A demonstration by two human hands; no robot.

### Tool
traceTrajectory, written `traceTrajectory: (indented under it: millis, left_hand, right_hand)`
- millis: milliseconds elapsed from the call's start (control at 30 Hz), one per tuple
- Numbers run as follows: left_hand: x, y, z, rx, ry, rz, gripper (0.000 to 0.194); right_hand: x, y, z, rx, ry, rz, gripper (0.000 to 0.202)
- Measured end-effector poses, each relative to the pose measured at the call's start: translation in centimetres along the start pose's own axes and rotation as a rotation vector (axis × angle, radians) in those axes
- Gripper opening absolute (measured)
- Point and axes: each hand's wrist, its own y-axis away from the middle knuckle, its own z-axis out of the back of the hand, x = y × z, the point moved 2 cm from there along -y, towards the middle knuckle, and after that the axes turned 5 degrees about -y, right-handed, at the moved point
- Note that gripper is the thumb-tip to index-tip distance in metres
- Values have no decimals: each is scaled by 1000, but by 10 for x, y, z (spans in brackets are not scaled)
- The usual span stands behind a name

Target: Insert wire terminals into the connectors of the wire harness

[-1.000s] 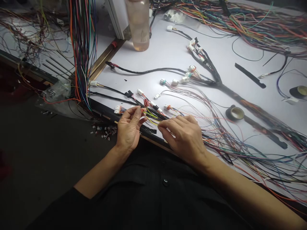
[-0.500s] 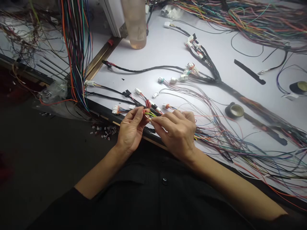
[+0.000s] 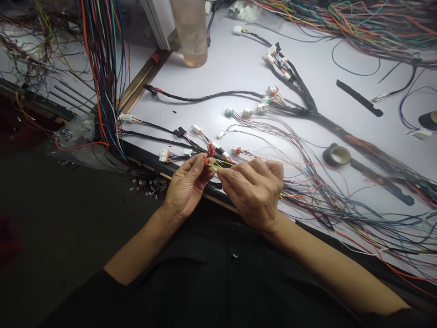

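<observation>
Near the table's front edge, my left hand (image 3: 186, 187) pinches a small red connector (image 3: 205, 161) between thumb and fingers. My right hand (image 3: 254, 191) is closed in a pinch on a thin wire (image 3: 215, 167) just right of that connector; its tip is too small to make out. Yellow-green wires run between the two hands. Behind the fingertips lies another red connector (image 3: 211, 150) on the harness. A white multi-pin connector (image 3: 164, 156) rests left of my left hand, and a white connector with orange (image 3: 236, 150) sits beyond my right hand.
A taped harness trunk (image 3: 332, 127) crosses the table, with loose wires (image 3: 327, 205) at right. Tape rolls (image 3: 337, 156) lie there too. A cup of liquid (image 3: 193, 41) stands at the back. A hanging wire bundle (image 3: 102, 73) is at left.
My right hand has shifted slightly right, away from the red connector, still pinching. My left hand stays nearly in place. The view has shifted slightly.
</observation>
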Motion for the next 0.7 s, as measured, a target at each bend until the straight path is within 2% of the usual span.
traceTrajectory:
  millis: [233, 467, 700]
  left_hand:
    - [3, 1, 0, 0, -23, 0, 19]
    - [3, 3, 0, -5, -64, -6, 21]
    - [1, 5, 0, 9, -108, 0, 21]
  right_hand:
    - [-2, 4, 0, 31, -32, -46, 10]
    - [-2, 2, 3, 42, -14, -29, 10]
    - [-3, 6, 4, -9, -34, -5, 7]
